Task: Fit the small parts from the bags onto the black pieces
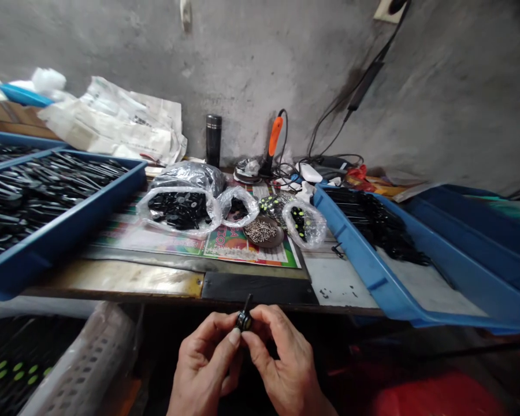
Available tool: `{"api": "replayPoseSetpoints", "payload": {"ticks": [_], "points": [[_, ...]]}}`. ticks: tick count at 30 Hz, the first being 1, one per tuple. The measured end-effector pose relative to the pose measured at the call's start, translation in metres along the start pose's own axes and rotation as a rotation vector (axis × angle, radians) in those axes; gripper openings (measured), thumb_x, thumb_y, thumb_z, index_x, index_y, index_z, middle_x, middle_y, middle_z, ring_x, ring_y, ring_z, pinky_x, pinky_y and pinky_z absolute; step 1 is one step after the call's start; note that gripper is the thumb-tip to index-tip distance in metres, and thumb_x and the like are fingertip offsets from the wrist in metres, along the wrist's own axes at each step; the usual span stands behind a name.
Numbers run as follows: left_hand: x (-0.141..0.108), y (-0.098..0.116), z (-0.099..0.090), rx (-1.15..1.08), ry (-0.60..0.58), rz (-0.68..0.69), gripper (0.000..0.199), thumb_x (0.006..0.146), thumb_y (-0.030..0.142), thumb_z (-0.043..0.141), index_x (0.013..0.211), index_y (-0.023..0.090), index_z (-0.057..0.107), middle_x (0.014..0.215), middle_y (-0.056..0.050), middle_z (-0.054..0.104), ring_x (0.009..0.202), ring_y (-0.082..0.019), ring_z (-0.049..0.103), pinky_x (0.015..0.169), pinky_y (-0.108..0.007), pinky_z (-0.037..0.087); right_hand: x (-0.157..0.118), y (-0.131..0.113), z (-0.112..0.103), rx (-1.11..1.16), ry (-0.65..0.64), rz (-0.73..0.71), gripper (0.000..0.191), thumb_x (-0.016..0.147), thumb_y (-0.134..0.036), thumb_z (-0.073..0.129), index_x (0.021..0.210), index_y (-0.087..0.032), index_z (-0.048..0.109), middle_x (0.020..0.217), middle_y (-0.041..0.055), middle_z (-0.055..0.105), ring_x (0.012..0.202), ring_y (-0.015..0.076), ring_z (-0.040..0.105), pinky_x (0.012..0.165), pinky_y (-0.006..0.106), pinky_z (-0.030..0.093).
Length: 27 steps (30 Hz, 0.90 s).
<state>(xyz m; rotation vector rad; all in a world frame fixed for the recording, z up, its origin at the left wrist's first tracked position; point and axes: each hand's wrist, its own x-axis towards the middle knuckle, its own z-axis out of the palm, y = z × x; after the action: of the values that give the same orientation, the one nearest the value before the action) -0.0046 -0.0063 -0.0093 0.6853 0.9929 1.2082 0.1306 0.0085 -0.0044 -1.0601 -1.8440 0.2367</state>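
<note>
Right between the two hands, a small black plastic part (244, 319) is pinched tight. The left hand (203, 364) and the right hand (286, 370) both clench it with their fingertips. Past the grip, on the table (338, 283), sits a clear bag of black parts (179, 211), with a blue tray (47, 248) to the left and another blue tray (357, 254) to the right
</note>
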Motion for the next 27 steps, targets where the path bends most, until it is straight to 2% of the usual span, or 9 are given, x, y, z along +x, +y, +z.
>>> {"api": "replayPoseSetpoints", "payload": {"ticks": [9, 11, 14, 16, 19, 22, 25, 27], "points": [[0.001, 0.001, 0.002, -0.005, 0.009, 0.005, 0.034, 0.073, 0.048, 0.081, 0.082, 0.017, 0.071, 0.053, 0.006, 0.045, 0.042, -0.004, 0.036, 0.039, -0.014, 0.027, 0.005, 0.008, 0.004, -0.175, -0.012, -0.073, 0.029, 0.106, -0.032, 0.041, 0.083, -0.018, 0.053, 0.065, 0.0009, 0.057, 0.054, 0.0142, 0.059, 0.051, 0.023, 0.045], [0.0, 0.002, 0.003, -0.003, 0.01, -0.008, 0.035, 0.071, 0.049, 0.081, 0.081, 0.017, 0.071, 0.054, 0.006, 0.046, 0.042, -0.004, 0.036, 0.039, -0.014, 0.026, 0.005, 0.01, 0.006, -0.158, 0.022, -0.023, 0.026, 0.105, -0.036, 0.044, 0.089, -0.018, 0.054, 0.066, 0.0, 0.058, 0.053, 0.0135, 0.059, 0.051, 0.022, 0.046], [0.0, 0.004, 0.003, -0.001, 0.009, -0.024, 0.036, 0.07, 0.049, 0.082, 0.078, 0.016, 0.071, 0.057, 0.004, 0.051, 0.043, -0.004, 0.037, 0.039, -0.015, 0.026, 0.005, 0.01, 0.005, -0.03, 0.069, 0.1, 0.027, 0.103, -0.044, 0.047, 0.108, -0.018, 0.052, 0.068, -0.003, 0.058, 0.053, 0.012, 0.06, 0.051, 0.019, 0.049], [0.0, 0.004, 0.002, -0.004, 0.012, -0.019, 0.035, 0.07, 0.048, 0.083, 0.079, 0.016, 0.071, 0.061, 0.002, 0.055, 0.043, -0.004, 0.039, 0.039, -0.015, 0.026, 0.004, 0.009, 0.004, 0.112, 0.047, 0.182, 0.035, 0.102, -0.05, 0.046, 0.119, -0.02, 0.047, 0.071, -0.0043, 0.056, 0.053, 0.0112, 0.06, 0.05, 0.018, 0.05], [0.002, 0.004, 0.002, -0.017, 0.005, -0.01, 0.034, 0.069, 0.046, 0.084, 0.081, 0.017, 0.072, 0.058, 0.003, 0.055, 0.041, -0.004, 0.037, 0.038, -0.015, 0.026, 0.003, 0.006, 0.002, 0.223, -0.062, 0.251, 0.051, 0.098, -0.055, 0.051, 0.134, -0.021, 0.039, 0.082, -0.0023, 0.059, 0.054, 0.0103, 0.059, 0.051, 0.017, 0.051], [0.003, 0.002, 0.001, -0.018, -0.014, -0.021, 0.036, 0.067, 0.048, 0.084, 0.08, 0.016, 0.072, 0.052, 0.004, 0.05, 0.04, -0.004, 0.035, 0.038, -0.015, 0.026, 0.007, 0.004, 0.003, 0.225, -0.135, 0.276, 0.051, 0.098, -0.048, 0.053, 0.137, -0.021, 0.037, 0.084, -0.0025, 0.058, 0.051, 0.0086, 0.055, 0.048, 0.016, 0.047], [0.003, 0.0, 0.0, -0.002, -0.011, -0.022, 0.038, 0.069, 0.05, 0.083, 0.08, 0.016, 0.072, 0.056, 0.002, 0.054, 0.041, -0.004, 0.036, 0.038, -0.015, 0.026, 0.012, 0.005, 0.004, 0.235, -0.08, 0.316, 0.036, 0.101, -0.039, 0.045, 0.132, -0.022, 0.039, 0.077, -0.0047, 0.054, 0.054, 0.0091, 0.056, 0.052, 0.016, 0.047], [0.003, 0.0, -0.002, -0.001, -0.006, -0.027, 0.037, 0.069, 0.05, 0.083, 0.078, 0.016, 0.071, 0.059, 0.002, 0.055, 0.042, -0.004, 0.036, 0.038, -0.015, 0.026, 0.012, 0.005, 0.004, 0.253, -0.067, 0.345, 0.034, 0.102, -0.037, 0.043, 0.132, -0.022, 0.038, 0.079, -0.0046, 0.054, 0.058, 0.0096, 0.057, 0.056, 0.017, 0.049]]}}
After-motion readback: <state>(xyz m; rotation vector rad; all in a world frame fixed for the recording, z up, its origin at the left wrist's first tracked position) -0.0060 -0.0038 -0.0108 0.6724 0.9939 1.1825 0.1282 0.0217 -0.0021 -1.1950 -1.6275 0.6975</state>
